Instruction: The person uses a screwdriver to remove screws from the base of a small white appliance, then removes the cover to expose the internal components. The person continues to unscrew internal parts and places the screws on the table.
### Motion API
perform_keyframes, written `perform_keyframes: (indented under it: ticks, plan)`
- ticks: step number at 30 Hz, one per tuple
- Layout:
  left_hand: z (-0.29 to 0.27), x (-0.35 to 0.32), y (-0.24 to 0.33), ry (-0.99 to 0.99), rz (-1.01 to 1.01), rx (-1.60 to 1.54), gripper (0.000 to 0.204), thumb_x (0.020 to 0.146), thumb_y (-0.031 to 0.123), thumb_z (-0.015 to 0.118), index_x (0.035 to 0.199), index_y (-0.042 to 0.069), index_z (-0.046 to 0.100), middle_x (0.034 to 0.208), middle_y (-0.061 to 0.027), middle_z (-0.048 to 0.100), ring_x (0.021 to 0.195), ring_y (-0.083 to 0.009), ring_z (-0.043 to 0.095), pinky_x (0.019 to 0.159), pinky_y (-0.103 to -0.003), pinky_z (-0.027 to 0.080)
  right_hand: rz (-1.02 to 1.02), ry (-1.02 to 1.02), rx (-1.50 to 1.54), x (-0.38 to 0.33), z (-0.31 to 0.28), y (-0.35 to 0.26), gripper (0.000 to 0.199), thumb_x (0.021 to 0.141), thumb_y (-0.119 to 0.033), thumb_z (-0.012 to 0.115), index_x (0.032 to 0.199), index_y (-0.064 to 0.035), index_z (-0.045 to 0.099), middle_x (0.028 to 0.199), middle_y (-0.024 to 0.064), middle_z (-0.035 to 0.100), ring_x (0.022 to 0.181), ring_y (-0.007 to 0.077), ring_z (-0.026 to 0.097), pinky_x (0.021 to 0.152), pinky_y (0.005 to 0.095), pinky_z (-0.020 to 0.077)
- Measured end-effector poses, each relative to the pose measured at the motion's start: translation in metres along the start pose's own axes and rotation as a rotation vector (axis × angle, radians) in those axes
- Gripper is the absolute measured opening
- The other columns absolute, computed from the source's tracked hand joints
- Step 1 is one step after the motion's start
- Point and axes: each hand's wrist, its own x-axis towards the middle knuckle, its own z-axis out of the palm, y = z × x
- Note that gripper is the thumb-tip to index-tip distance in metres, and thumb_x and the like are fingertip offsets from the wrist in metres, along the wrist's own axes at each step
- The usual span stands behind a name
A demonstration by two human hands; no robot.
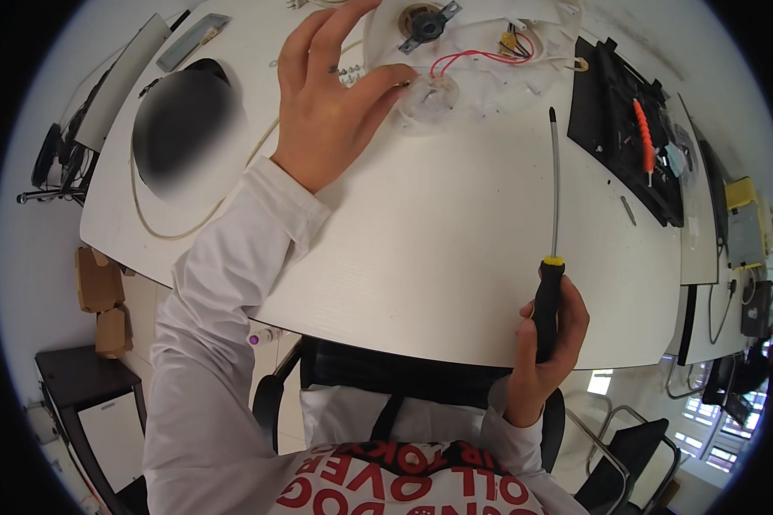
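At the far middle of the table lies a translucent whitish plastic housing (481,73). A dark round part with metal tabs (425,28) sits in it. Two red wires (481,55) run from a small yellow component (510,43) to a clear round piece (429,99) at the near edge. My left hand (335,90) reaches over beside the housing, thumb and fingers spread apart, with the thumb tip at the clear piece. Near the table's front edge, my right hand (554,343) is wrapped round the black and yellow handle of a screwdriver (554,197), its shaft pointing away from me.
A dark rounded object (185,129) lies at the left, with a pale cable (167,236) curving round it. On the right are a black tool case (618,129) with an orange-handled tool (644,137) and a small metal piece (629,210). Chairs (627,463) stand below the table.
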Motion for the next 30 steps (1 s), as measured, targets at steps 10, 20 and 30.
perform_keyframes:
  ticks: [10,20,30]
  plan:
    - [0.001,-0.004,-0.005,-0.004,0.047,0.016,0.014,0.061,0.013,0.077,0.071,0.015,0.068,0.128,-0.0133,0.045,0.116,-0.0379,0.035,0.093,-0.046,0.031,-0.013,-0.003,0.002,-0.002,-0.003,0.003,0.048,0.079,0.000,0.052,0.125,0.0013,0.040,0.106,0.0107,0.050,0.082,0.0127,0.053,0.073,0.0249,0.0444]
    - [-0.001,-0.002,0.003,-0.039,0.040,0.013,0.019,0.061,0.011,0.078,0.076,0.020,0.069,0.131,-0.0030,0.045,0.121,-0.0278,0.032,0.097,-0.034,0.028,-0.032,-0.033,-0.011,-0.005,-0.006,0.007,0.048,0.078,0.003,0.051,0.125,0.0015,0.040,0.114,0.0133,0.047,0.083,0.0147,0.055,0.074,0.0262,0.0465]
    - [0.002,-0.005,-0.006,-0.039,0.046,-0.035,0.018,0.062,0.014,0.079,0.075,0.019,0.068,0.130,-0.0019,0.047,0.120,-0.0266,0.033,0.095,-0.034,0.027,-0.060,-0.061,-0.037,-0.004,-0.008,0.008,0.048,0.076,0.004,0.050,0.123,0.0007,0.041,0.117,0.0153,0.047,0.081,0.0161,0.055,0.072,0.0270,0.0469]
